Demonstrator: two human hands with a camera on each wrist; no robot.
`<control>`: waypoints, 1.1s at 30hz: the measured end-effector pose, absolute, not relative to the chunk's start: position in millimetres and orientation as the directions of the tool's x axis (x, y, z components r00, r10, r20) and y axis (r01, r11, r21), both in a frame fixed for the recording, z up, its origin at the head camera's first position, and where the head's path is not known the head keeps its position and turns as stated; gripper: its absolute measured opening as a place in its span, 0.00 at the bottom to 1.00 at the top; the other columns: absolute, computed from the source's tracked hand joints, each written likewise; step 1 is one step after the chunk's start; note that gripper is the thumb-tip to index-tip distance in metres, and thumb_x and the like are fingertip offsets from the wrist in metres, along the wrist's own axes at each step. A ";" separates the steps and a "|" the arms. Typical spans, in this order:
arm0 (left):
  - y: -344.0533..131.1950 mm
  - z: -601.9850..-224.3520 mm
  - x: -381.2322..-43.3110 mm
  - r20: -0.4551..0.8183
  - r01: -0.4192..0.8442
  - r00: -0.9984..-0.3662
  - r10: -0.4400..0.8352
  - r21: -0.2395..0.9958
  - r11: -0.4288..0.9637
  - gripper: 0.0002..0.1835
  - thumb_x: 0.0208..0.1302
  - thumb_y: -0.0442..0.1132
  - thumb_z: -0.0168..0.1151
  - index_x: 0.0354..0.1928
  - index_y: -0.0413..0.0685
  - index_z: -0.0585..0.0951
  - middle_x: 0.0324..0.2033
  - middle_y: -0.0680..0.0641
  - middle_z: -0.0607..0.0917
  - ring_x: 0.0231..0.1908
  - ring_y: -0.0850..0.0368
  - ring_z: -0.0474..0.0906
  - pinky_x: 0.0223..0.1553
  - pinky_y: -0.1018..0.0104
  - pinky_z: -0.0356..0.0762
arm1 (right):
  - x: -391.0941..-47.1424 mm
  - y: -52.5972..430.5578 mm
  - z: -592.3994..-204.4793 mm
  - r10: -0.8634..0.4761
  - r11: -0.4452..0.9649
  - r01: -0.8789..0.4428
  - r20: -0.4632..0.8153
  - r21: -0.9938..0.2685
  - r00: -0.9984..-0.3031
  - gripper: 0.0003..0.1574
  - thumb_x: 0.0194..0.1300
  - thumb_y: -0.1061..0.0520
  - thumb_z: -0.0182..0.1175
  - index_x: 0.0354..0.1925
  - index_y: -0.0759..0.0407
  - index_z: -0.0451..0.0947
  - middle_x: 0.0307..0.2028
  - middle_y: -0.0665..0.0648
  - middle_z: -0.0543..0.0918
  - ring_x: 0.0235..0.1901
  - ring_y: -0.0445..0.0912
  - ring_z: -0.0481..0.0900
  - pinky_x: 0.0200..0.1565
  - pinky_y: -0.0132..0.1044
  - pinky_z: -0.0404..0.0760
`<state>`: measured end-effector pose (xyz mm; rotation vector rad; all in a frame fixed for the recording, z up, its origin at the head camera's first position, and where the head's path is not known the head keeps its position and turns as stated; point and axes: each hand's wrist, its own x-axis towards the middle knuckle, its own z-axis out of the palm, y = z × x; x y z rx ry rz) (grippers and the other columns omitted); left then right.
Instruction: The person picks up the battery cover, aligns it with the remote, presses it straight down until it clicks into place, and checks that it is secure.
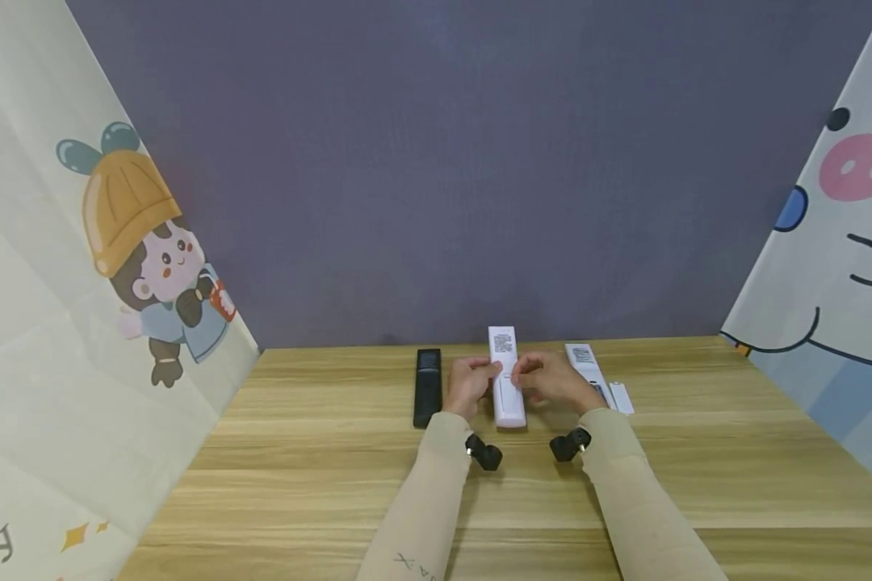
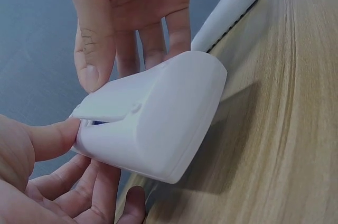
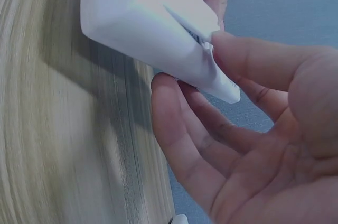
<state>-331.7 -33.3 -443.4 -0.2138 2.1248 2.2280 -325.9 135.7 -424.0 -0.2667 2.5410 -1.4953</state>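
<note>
A white remote control (image 1: 506, 403) is held back side up over the table, its printed label at the far end. My left hand (image 1: 468, 383) grips it from the left, thumb on the back and fingers around the side. From the right, my right hand (image 1: 552, 378) holds it too, with the thumb at the edge of the battery cover (image 3: 182, 2) and fingers curled by the underside. One end of that cover stands raised, leaving a narrow gap (image 2: 97, 123). What lies inside the compartment is mostly hidden.
A black remote control (image 1: 427, 391) lies left of my left hand. Behind my right hand rests another white remote (image 1: 583, 359), partly covered, with a loose white battery cover (image 1: 622, 398) beside it. A dark panel (image 1: 436, 177) borders the table's (image 1: 298, 484) back edge.
</note>
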 end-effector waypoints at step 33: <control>-40.8 -440.4 -336.6 -0.180 -0.184 -0.980 0.083 0.982 -0.049 0.25 0.57 0.31 0.72 0.58 0.38 0.81 0.42 0.45 0.90 0.36 0.57 0.84 0.42 0.64 0.84 | -324.7 137.3 -424.3 -0.244 0.444 -0.096 -0.017 -0.891 -0.970 0.03 0.68 0.64 0.61 0.39 0.65 0.78 0.42 0.57 0.85 0.36 0.46 0.79 0.36 0.43 0.85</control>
